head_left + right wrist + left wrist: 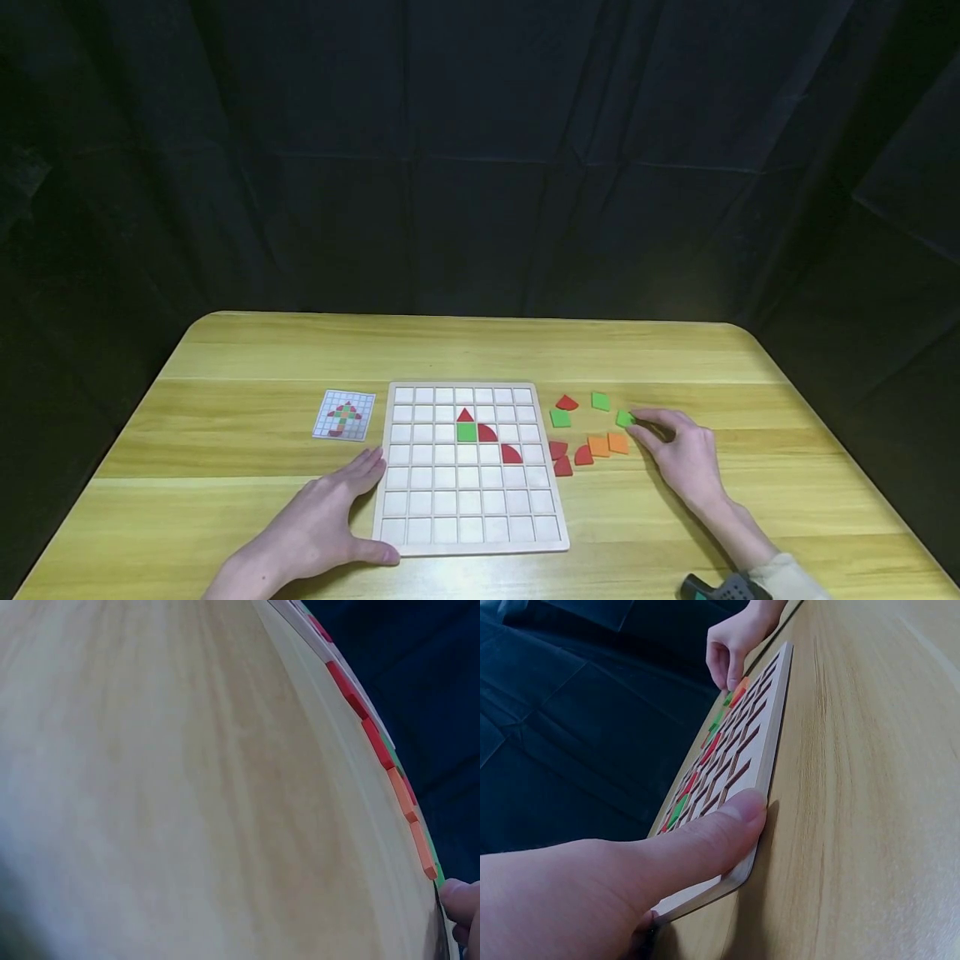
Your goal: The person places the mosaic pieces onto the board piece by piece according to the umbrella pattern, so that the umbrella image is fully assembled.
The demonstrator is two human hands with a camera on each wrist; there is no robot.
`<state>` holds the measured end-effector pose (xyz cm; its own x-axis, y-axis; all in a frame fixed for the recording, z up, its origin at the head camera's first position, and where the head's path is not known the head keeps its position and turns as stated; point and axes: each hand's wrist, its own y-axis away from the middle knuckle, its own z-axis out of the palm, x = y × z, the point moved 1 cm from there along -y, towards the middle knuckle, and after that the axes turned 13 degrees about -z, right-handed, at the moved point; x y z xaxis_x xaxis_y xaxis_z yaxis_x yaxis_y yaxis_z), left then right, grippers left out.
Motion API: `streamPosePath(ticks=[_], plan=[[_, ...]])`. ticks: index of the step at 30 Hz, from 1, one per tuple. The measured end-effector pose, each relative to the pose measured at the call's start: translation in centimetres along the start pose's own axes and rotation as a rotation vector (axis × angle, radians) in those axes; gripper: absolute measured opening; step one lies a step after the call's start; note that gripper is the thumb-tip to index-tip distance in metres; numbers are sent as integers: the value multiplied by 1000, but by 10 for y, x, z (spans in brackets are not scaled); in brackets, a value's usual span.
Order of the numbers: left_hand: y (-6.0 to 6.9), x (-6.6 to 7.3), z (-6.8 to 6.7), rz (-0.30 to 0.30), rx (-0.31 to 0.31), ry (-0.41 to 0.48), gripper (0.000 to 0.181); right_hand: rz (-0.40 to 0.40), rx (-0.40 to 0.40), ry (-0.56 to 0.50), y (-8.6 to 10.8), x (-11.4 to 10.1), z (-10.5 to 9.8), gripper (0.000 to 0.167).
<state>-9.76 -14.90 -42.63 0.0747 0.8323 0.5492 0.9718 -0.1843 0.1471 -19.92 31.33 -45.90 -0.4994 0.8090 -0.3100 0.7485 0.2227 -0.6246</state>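
Note:
A white grid board with a wooden rim lies on the table. It bears a red triangle, a green square and two red quarter-circle tiles. My left hand rests at the board's lower left corner, thumb on the front edge, fingers extended along the left side. Right of the board, my right hand pinches a green square tile between thumb and forefinger, at table level. Nearby lie two orange squares, two more green squares and several red rounded tiles.
A small pattern card with a coloured figure on a grid lies left of the board. The wooden table has rounded far corners. Behind it hangs a dark cloth. A dark device sits at my right wrist.

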Motion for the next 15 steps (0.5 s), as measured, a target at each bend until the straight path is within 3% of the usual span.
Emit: streamPosePath(ticks=[8,15], plan=[[0,0,0,-7,1,-5,116,-85,75,-35,-3,-16,1,28],[0,0,0,-5,3,-5,116,-159,60,-112,-8,-43,10,31]])
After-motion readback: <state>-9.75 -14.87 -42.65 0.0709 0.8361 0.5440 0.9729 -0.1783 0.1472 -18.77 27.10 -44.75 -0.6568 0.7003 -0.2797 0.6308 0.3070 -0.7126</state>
